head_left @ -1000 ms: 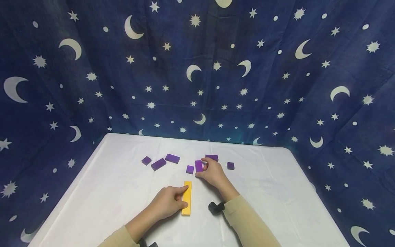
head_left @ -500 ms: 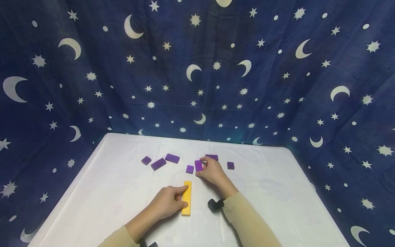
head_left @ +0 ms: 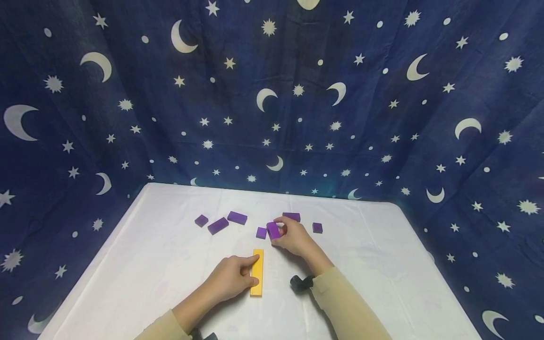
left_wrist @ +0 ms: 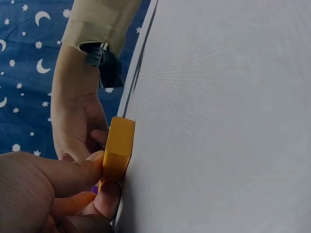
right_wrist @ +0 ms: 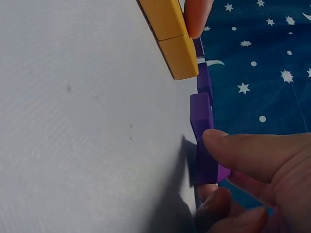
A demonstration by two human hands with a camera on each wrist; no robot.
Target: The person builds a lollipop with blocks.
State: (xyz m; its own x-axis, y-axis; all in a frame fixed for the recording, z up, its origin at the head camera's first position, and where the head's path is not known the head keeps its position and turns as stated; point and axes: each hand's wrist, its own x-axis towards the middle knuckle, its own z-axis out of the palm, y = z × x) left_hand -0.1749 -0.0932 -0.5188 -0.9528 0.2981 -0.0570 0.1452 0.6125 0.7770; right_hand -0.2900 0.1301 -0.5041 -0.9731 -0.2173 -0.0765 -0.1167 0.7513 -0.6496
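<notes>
While our L hand pinches yellow block, our R hand has just tilted its pinched purple block, prob. mid-move.

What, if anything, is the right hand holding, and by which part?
The right hand pinches a purple block by its near and far ends.

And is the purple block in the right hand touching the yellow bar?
Apart. The head view plainly shows white tablecloth between the yellow bar and the purple block in the right hand.
</notes>
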